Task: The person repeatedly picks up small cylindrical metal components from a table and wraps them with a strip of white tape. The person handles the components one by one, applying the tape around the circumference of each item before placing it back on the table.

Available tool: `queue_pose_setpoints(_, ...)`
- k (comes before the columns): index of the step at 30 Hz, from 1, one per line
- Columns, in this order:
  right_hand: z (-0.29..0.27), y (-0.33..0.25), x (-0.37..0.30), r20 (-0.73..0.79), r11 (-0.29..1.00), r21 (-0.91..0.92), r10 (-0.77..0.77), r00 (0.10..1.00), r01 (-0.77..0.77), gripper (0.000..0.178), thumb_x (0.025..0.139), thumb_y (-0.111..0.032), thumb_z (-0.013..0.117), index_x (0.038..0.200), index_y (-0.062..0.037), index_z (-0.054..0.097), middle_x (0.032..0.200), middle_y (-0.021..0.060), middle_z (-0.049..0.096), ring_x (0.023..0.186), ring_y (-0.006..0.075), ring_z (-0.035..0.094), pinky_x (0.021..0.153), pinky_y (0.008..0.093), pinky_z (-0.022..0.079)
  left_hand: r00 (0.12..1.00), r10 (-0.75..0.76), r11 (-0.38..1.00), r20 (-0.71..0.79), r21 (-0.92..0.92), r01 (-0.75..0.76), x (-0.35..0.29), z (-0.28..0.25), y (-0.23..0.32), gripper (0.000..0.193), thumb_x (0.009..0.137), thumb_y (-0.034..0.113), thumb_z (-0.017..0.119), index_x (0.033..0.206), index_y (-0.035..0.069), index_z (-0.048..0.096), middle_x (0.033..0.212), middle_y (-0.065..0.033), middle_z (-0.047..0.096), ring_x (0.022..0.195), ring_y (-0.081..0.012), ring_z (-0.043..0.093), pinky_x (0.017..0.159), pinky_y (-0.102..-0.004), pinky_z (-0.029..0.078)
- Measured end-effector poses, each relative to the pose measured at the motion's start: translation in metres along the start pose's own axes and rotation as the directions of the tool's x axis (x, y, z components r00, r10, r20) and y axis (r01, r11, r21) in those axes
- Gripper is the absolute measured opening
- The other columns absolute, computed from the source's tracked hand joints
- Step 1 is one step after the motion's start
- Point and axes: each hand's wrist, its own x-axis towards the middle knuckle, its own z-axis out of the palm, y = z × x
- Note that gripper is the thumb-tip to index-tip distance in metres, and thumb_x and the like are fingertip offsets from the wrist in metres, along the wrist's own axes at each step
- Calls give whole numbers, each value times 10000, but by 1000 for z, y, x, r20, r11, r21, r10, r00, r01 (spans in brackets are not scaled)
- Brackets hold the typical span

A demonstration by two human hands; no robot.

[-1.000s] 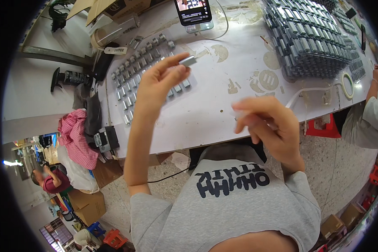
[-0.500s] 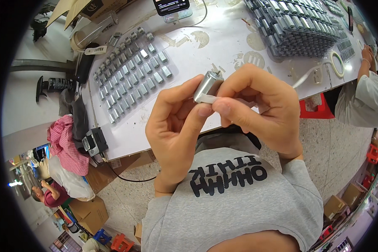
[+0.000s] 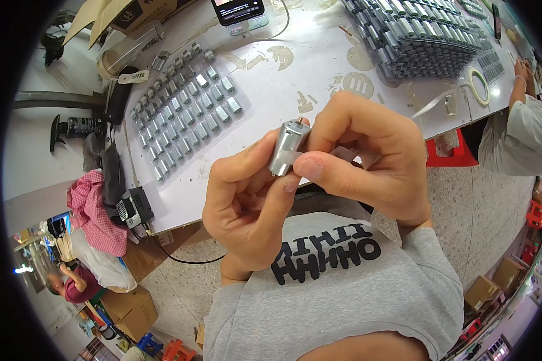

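While your left hand (image 3: 247, 207) grips a motor (image 3: 287, 147), your right hand (image 3: 379, 165) pinches a strip of tape (image 3: 344, 154) beside it

As you look down, the motor is in front of you, held up near the middle of the near edge of the tabletop (image 3: 262, 81). It is tilted, its shaft end toward the far edge. The fingers of your left hand are clamped on its silver case, the thumb near its lower end. The fingers of your right hand are together on the strip of tape, the forefinger and thumb close by the motor. One end of the strip lies across the lower part of the case.

Toward the left edge of the tabletop, a clear tray (image 3: 243, 101) carries rows of similar motors. A phone (image 3: 238, 11) is propped at the far edge, and an open carton (image 3: 141, 15) sits by the far left corner. Near the far right corner rises a stack of trays (image 3: 427, 59) packed with motors. Close to the right part of the near edge is a tape roll (image 3: 479, 87), with a pale length leading toward your right hand; you cannot tell whether it joins the strip. A small black device (image 3: 135, 206) sits by the near left corner. Past the tape roll, a co-worker's hand (image 3: 520, 72) is at the right edge.
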Motion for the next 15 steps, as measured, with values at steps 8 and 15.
queue_pose_setpoints(8,2,0,2,-37,992,96,86,996,-82,167,748,-51,639,706,-33,478,624,-25,499,520,-4,362,454,151,250,918,211,901,335,298,-316,5,-15,-4,438,724,-153,551,1113,-7,412,1114,-272,488,1038,-305,525,824,-324,487)
queue_pose_setpoints(15,-3,3,6,-47,976,-212,-56,997,45,209,743,-112,662,685,-25,480,589,-30,455,509,8,356,418,166,234,883,314,778,348,439,-450,10,-14,-12,399,705,-129,600,1069,-41,463,1038,-218,540,957,-272,565,806,-298,487)
